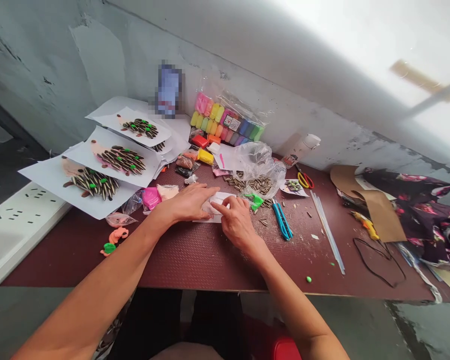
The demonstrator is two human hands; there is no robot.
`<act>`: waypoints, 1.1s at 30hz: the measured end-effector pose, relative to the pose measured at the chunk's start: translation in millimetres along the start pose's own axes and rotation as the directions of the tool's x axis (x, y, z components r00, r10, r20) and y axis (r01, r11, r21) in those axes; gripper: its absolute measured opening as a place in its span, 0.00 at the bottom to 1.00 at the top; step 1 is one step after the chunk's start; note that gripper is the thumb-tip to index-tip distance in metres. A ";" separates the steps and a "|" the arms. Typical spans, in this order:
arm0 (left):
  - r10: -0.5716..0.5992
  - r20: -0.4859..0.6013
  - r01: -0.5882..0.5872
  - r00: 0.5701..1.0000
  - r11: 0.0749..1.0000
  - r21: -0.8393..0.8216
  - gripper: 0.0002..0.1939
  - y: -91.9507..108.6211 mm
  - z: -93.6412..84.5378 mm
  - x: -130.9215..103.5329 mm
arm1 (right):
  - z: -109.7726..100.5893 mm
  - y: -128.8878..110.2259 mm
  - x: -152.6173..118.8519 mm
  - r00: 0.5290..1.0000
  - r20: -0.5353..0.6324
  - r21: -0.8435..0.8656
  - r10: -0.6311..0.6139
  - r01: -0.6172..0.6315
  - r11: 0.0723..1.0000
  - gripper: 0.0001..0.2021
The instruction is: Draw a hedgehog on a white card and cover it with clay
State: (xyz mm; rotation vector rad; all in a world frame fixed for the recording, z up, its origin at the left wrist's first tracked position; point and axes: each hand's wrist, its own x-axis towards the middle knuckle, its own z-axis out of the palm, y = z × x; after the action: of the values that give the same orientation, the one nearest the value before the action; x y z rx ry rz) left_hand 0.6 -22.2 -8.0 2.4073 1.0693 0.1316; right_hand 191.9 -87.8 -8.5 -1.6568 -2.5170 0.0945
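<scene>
A small white card (202,218) lies on the dark red table, with some white material on it between my hands. My left hand (190,202) rests flat over the card's left part, its fingers stretched toward the right. On the card's right part, my right hand (238,222) has its index finger extended onto the white material and its other fingers curled; nothing shows in it. Behind my right hand is a pile of striped seeds (260,185) beside a clear plastic bag (260,160). A lump of green clay (255,201) sits just right of that hand.
Hedgehog pictures with seed spines (122,160) are stacked at the left. Coloured clay packs (228,120) lean on the wall. Rightward are a blue cutter (282,220), yellow-red scissors (305,179), clear sticks (328,232) and a yellow glue gun (366,225). A white power strip (20,220) is far left.
</scene>
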 end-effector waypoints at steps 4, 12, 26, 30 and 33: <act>-0.030 0.026 0.030 0.999 1.000 0.003 0.42 2.0 -2.5 -0.2 | 0.6 1.9 0.8 1.000 0.012 -0.037 0.027 -0.026 0.999 0.21; 0.007 0.003 -0.007 1.000 1.000 -0.015 0.43 1.0 -4.2 -1.0 | -0.6 -4.3 5.4 0.997 0.066 -0.064 0.033 -0.029 0.998 0.18; -0.009 -0.029 0.008 1.000 1.000 -0.015 0.44 -2.4 0.5 1.2 | -7.2 -2.5 11.9 0.993 0.115 -0.054 -0.028 0.034 0.998 0.19; -0.017 -0.016 0.016 1.000 1.000 -0.009 0.45 -3.6 1.1 1.1 | -6.1 -7.2 5.7 0.995 0.096 -0.053 0.030 -0.025 0.998 0.19; -0.015 -0.017 0.015 1.000 1.000 0.003 0.45 -1.8 -0.5 0.4 | -6.2 -11.1 2.2 0.994 0.100 -0.073 0.045 -0.037 0.997 0.19</act>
State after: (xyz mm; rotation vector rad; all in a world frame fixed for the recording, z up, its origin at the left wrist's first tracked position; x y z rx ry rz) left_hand -0.5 -20.7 -8.4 2.4042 1.0956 0.1450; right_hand 181.8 -90.3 -0.8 -1.7746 -2.5895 0.0966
